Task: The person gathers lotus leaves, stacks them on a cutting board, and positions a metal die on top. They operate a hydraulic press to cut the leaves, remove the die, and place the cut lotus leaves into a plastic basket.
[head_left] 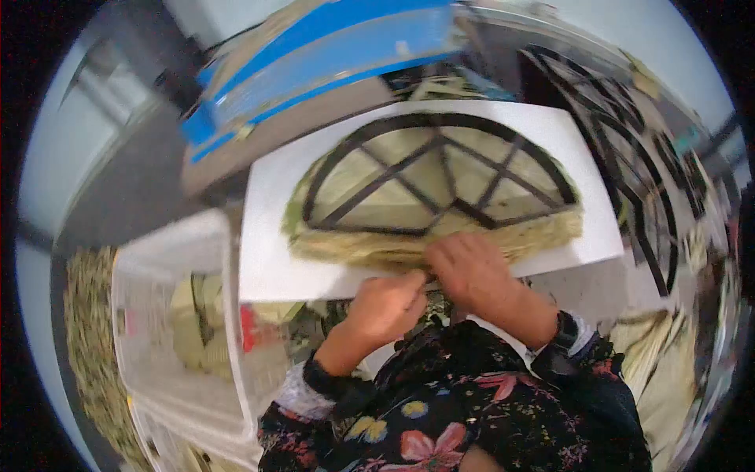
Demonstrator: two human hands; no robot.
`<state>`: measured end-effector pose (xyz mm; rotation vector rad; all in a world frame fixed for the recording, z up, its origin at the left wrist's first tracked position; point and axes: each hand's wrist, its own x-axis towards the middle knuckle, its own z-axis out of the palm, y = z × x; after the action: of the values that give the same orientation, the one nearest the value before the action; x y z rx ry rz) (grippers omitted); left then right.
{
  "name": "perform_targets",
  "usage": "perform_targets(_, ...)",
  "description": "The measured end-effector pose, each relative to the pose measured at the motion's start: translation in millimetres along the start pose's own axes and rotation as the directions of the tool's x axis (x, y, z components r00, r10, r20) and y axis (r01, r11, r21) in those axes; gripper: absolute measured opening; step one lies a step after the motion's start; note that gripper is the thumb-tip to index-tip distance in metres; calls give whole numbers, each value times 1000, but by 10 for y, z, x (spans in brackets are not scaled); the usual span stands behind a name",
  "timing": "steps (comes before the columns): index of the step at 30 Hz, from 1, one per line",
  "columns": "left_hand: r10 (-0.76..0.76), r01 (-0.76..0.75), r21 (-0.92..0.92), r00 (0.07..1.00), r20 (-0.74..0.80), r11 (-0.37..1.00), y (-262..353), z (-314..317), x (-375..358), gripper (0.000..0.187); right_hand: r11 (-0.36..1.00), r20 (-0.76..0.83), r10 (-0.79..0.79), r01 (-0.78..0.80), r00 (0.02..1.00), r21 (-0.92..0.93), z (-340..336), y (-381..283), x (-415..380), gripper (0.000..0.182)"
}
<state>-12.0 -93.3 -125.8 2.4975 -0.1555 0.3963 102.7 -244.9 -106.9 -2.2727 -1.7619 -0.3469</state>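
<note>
In the head view, a black half-round frame (370, 230) with spokes lies on a thick pale green-yellow stack of thin, leaf-like sheets (543, 236). Both rest on a white board (267, 259). At the stack's front edge, my right hand (472, 271) is bent down with its fingers curled together. My left hand (388, 305) is closed just left of it, at the board's near edge, fingertips pinched. A small dark bit shows between the two hands. What either hand pinches is hidden or too small to name.
A white plastic crate (177, 393) with folded greenish pieces stands at the left. Behind the board is a blue-edged box (330, 59). More black frames (641, 181) lie at the right, above pale sheet material (653, 354). Brown-green scraps (86, 330) cover the floor at far left.
</note>
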Motion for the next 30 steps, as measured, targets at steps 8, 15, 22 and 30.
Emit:
perform_targets(8, 332, -332, 4, 943, 16, 943, 541, 188, 1205, 49, 805, -289, 593, -554, 752, 211, -10, 320, -1160, 38)
perform_targets(15, 146, -322, 375, 892, 428, 869, 643, 794, 1549, 66, 743, -300, 664, -649, 684, 165, 97, 396, -1293, 34)
perform_targets(22, 114, -315, 343, 861, 496, 885, 575, 737, 1595, 45, 728, -340, 680, -652, 650, 210, 190, 473, -1402, 38)
perform_targets(30, 98, -319, 478, 897, 430, 818, 828, 803, 1551, 64, 736, -301, 673, -654, 676, 174, 142, 522, -1376, 37)
